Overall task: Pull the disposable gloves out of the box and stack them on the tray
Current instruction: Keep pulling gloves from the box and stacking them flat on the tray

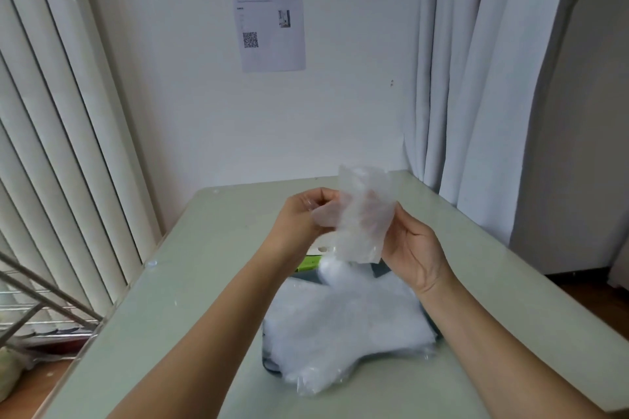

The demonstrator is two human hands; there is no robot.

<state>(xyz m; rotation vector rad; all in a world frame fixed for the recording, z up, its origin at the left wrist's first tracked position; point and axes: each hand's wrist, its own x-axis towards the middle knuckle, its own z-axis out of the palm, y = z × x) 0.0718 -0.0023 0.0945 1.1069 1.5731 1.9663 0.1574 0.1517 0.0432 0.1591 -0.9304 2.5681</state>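
Disposable glove [364,214] of clear crinkled plastic held above pale green table [204,248], left hand [299,218] at its 9 o'clock, fingertips pressed together pinching the edge, right hand [415,248] at 4 o'clock, thumb pinching film, other fingers veiled behind, white glove pile [347,323] on dark grey tray [269,364] at 6 o'clock, green-and-white box [309,264] half hidden between.

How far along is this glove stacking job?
Done: a pile of clear plastic gloves already covers the dark grey tray. In hand: the left hand and right hand hold up one more clear glove. Left: laying it down; what remains in the green and white box cannot be seen.
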